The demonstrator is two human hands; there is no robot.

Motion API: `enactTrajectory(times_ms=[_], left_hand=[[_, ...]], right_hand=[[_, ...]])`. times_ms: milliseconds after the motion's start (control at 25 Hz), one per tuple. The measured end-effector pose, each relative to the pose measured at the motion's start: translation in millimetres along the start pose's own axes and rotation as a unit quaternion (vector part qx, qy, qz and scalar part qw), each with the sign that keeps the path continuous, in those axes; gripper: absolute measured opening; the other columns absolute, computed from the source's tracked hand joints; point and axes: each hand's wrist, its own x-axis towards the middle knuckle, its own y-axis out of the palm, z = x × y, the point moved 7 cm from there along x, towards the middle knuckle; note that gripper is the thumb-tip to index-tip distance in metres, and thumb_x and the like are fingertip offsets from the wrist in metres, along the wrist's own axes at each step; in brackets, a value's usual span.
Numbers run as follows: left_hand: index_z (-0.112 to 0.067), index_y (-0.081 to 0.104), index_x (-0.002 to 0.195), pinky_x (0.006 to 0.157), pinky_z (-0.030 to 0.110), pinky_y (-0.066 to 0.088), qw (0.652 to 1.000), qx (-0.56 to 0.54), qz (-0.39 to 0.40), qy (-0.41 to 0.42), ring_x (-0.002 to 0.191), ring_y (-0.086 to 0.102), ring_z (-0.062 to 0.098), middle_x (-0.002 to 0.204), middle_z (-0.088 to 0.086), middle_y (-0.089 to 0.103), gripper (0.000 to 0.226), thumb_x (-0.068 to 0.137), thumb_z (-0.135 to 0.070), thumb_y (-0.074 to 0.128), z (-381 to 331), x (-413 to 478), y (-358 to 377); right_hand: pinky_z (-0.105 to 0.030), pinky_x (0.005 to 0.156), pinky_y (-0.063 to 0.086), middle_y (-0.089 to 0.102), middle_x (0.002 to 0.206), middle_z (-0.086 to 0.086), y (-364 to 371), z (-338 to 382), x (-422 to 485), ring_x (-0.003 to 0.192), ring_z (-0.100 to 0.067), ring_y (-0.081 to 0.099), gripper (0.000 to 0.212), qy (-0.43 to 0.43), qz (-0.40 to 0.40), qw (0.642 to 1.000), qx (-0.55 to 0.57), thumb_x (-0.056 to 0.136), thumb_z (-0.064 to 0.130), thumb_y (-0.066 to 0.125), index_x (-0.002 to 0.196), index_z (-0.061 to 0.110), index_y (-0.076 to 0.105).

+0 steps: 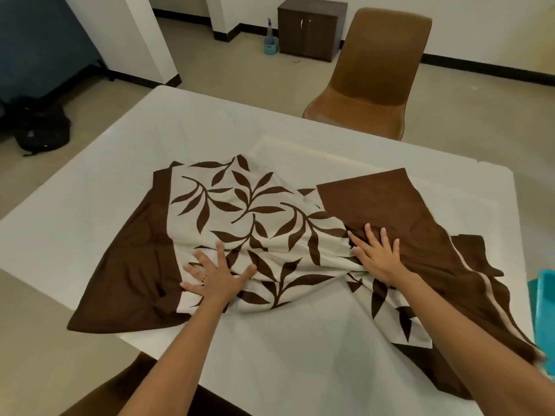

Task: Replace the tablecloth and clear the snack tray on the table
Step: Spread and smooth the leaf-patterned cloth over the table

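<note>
A cream tablecloth with brown leaf print and brown borders (240, 211) lies bunched and partly spread on the white table (150, 139). My left hand (214, 274) presses flat on the printed middle of the cloth, fingers spread. My right hand (380, 253) lies flat with straight fingers on the brown border part at the right. A teal object (545, 310) shows at the right edge of the view, partly cut off; I cannot tell what it is.
A brown chair (369, 79) stands at the table's far side. Another brown seat (120, 388) sits below me at the near edge. A dark cabinet (310, 28) and a spray bottle in a teal holder (270, 40) stand by the wall. A black bag (42, 130) lies on the floor at left.
</note>
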Motion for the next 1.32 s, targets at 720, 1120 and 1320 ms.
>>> enactTrajectory(times_ms=[720,1120,1320], left_hand=[[-0.043,-0.015,0.148,0.100,0.074,-0.013,0.998,-0.034,-0.057,0.018,0.138,-0.028,0.047,0.156,0.011,-0.029,0.109,0.063,-0.095,0.028,-36.8,15.0,-3.6],[-0.044,-0.024,0.144,0.103,0.075,-0.004,0.998,-0.028,-0.024,-0.052,0.138,-0.026,0.048,0.154,0.009,-0.034,0.119,0.059,-0.093,0.042,-6.8,46.1,-38.2],[-0.041,-0.018,0.147,0.103,0.074,-0.006,0.993,-0.045,-0.046,-0.102,0.140,-0.022,0.047,0.156,0.013,-0.028,0.116,0.063,-0.090,0.044,11.5,32.5,-33.3]], right_hand=[[-0.058,0.109,-0.016,-0.026,0.156,0.003,3.1,37.6,40.1,0.143,-0.030,-0.023,0.097,-0.033,-0.036,0.997,-0.064,0.068,0.091,0.011,0.148,0.042,-0.014],[-0.047,0.113,0.029,0.038,0.149,-0.012,-80.4,-23.2,64.5,0.139,-0.028,0.032,0.058,0.030,-0.245,0.964,0.101,0.094,0.043,0.050,0.143,0.014,0.037],[-0.050,0.102,0.038,0.052,0.133,-0.017,-84.3,-101.5,52.4,0.122,-0.036,0.048,0.042,0.151,-0.205,0.967,0.023,0.094,0.031,0.053,0.132,0.013,0.051]])
